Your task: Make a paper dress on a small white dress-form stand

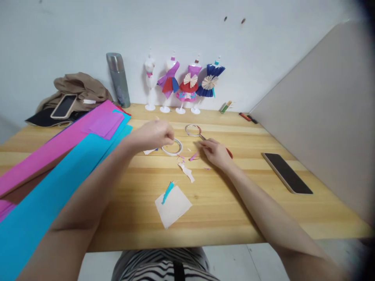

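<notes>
My left hand is closed, fingers curled downward, over the rim of a white tape roll. What its fingertips hold, if anything, is hidden. My right hand grips a pair of scissors; the blade points at a second tape roll, and a bit of red handle shows beside the palm. Between and below my hands lie purple scraps and a torn cream strip. Nearer to me is a cream paper square with a small blue paper piece on it.
Several mini dress forms, most in paper outfits, line the wall. Pink and blue paper sheets cover the left side, below a thermos and brown cloth. On the right lie a phone and a partition.
</notes>
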The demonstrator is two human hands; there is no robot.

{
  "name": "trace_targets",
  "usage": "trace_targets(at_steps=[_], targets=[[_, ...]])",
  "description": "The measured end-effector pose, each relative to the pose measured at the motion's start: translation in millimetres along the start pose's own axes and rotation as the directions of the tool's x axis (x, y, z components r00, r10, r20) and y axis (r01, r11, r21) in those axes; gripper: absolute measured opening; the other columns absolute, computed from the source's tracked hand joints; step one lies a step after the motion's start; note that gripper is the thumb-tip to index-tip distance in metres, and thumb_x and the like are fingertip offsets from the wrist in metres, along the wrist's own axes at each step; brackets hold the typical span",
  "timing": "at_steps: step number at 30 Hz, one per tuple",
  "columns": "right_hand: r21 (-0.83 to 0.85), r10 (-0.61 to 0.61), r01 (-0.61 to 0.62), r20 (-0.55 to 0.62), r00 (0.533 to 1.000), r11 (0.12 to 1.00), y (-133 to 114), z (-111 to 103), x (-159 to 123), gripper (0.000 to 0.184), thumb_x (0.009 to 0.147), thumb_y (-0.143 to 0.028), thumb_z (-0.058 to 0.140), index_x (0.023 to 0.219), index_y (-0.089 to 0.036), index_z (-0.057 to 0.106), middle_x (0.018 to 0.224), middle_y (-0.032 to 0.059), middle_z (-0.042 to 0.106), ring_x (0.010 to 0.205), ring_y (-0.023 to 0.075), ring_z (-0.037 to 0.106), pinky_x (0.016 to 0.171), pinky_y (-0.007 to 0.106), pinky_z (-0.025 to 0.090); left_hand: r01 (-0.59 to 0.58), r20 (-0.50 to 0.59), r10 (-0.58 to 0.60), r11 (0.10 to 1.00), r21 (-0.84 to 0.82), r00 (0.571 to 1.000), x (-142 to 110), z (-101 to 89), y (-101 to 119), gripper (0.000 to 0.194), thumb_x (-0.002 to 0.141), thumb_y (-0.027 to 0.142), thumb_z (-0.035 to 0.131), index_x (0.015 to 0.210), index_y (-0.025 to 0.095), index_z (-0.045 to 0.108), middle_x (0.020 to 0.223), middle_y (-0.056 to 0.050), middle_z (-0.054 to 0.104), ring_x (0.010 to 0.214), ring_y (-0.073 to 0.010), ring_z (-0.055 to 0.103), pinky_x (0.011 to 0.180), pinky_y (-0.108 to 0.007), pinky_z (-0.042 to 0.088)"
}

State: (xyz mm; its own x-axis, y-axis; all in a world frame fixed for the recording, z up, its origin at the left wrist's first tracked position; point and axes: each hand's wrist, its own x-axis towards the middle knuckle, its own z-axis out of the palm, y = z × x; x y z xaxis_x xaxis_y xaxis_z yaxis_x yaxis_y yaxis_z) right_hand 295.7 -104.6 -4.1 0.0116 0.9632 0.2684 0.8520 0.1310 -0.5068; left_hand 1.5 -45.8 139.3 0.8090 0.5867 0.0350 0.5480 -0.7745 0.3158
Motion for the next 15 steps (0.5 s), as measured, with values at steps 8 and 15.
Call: trace_targets(at_steps=[8, 15], targets=[[0.226, -0.147, 0.106, 0.174, 0.974, 0.968, -21.2, 6.6, -19.9, 0.039, 0.1, -0.029, 0.045, 0.119, -0.022, 0.078, 0.128, 0.0094, 0.077, 0.125, 0.0242, 0.07, 0.112, 0.042, 0.054, -0.005, 0.098, -0.003, 0.997, 0.083, 0.995, 35.6, 83.8, -26.1, 0.015, 0.088, 0.025, 0.059, 0.079, 0.017, 0.067, 0.091, -0.01, 0.075, 0.077, -0.0207, 0.062, 0.068, -0.03, 0.037], [0.249, -0.157, 0.103, 0.208, 0.966, 0.963, -33.9, 12.1, -33.3, 0.067, 0.093, -0.06, 0.062, 0.145, -0.017, 0.063, 0.16, 0.02, 0.05, 0.155, 0.0397, 0.036, 0.127, 0.065, 0.025, -0.019, 0.096, 0.009, 0.993, 0.112, 0.995, 32.9, 79.3, -33.9, 0.019, 0.083, 0.015, 0.054, 0.077, 0.016, 0.072, 0.079, -0.011, 0.074, 0.069, -0.0211, 0.06, 0.067, -0.033, 0.037]])
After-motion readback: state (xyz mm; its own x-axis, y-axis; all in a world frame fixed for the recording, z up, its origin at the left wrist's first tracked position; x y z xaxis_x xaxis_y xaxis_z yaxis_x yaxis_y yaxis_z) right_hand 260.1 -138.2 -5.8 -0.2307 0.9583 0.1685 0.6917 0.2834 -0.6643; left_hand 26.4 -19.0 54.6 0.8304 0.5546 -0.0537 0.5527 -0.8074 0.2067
